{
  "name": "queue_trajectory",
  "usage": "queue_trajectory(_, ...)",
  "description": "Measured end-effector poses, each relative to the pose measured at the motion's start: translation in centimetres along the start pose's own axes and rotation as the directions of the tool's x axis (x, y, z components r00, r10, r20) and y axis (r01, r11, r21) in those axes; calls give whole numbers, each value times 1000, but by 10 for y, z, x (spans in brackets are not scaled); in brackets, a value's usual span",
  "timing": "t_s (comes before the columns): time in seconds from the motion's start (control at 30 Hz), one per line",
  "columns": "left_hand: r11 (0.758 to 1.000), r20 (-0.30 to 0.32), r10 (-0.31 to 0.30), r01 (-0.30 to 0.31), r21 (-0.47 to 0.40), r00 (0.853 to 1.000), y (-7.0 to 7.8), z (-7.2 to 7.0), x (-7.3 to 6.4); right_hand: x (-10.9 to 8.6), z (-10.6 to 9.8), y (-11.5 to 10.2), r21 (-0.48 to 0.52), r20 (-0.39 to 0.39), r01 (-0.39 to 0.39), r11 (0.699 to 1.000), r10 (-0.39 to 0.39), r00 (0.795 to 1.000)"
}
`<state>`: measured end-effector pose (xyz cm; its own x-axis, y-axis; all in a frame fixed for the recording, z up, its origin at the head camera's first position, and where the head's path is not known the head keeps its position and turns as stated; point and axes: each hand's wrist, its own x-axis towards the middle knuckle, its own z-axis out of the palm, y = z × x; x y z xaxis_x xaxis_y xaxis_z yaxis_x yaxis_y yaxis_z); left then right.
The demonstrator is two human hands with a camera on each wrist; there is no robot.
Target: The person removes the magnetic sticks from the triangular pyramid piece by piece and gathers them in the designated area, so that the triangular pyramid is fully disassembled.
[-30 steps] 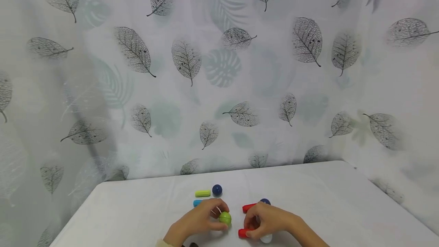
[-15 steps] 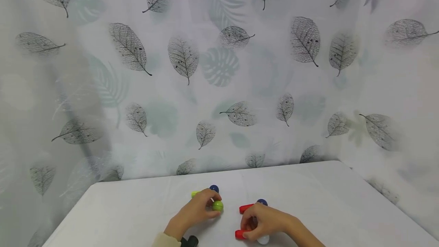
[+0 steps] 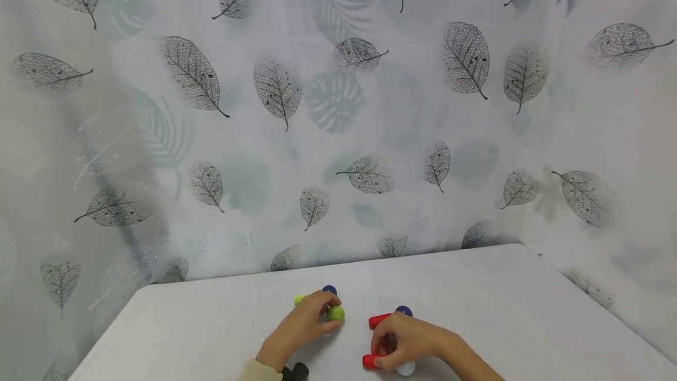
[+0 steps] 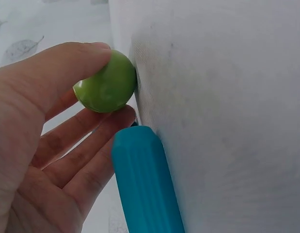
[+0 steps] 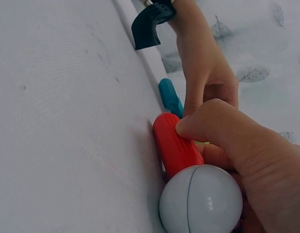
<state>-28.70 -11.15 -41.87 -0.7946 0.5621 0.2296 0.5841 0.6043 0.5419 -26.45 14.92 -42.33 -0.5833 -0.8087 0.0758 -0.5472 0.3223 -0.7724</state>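
Note:
My left hand point(image 3: 304, 325) pinches a glossy green ball point(image 4: 110, 83) between thumb and fingers, low over the white table. A ribbed blue handle-like piece point(image 4: 145, 179) lies close by its fingers; in the head view the hand hides it. With thumb and fingers, my right hand point(image 3: 409, 340) grips a ribbed red handle-like piece point(image 5: 175, 144) on the table. Against that piece's near end sits a greyish-white seamed ball point(image 5: 203, 201); whether the two are joined, I cannot tell. Just beyond the right hand lie a second red piece point(image 3: 378, 320) and a dark blue ball point(image 3: 404, 311).
Past the left hand are a yellow-green piece point(image 3: 299, 299) and another dark blue ball point(image 3: 329, 290), both partly hidden. A black wrist-worn device point(image 3: 297, 371) sits below the left wrist. The white-covered table point(image 3: 476, 287) ends at a leaf-patterned curtain point(image 3: 338, 134).
My left hand has carried the green ball away from me and slightly left, over the blue piece, then nearly stopped. The right hand keeps its grip on the red piece. The head view has shifted slightly.

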Motion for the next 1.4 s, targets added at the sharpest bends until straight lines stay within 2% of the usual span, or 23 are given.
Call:
queue_trajectory(0.17,999,-6,-5,5,40,1000,2,-2,0,-1,-1,0,3,0,-15,1000,15,1000)
queue_trajectory(0.37,995,-23,20,-18,94,1000,3,-4,-1,-1,-1,1,2,-5,-26,1000,26,1000)
queue_trajectory(0.67,994,-28,18,-15,113,999,3,-3,0,0,0,2,-1,-2,-14,1000,14,1000)
queue_trajectory(0.9,992,-41,32,-26,127,999,4,-3,-2,2,-4,3,-14,-18,91,996,-91,996)
queue_trajectory(1.07,986,-57,54,-44,164,997,4,-2,-3,1,-9,3,-49,-106,181,982,-186,977)
queue_trajectory(1.13,983,-67,65,-53,178,996,4,-2,-3,-1,-14,3,-108,-171,198,974,-214,962)
queue_trajectory(1.23,978,-71,80,-64,197,994,3,-2,-2,-7,-21,2,-221,-283,148,964,-208,936)
queue_trajectory(1.3,977,-66,85,-70,204,994,3,-1,-2,-11,-26,1,-285,-346,65,956,-165,924)
queue_trajectory(1.4,973,-57,86,-71,222,995,4,-1,-2,-18,-32,0,-324,-392,-79,943,-57,918)
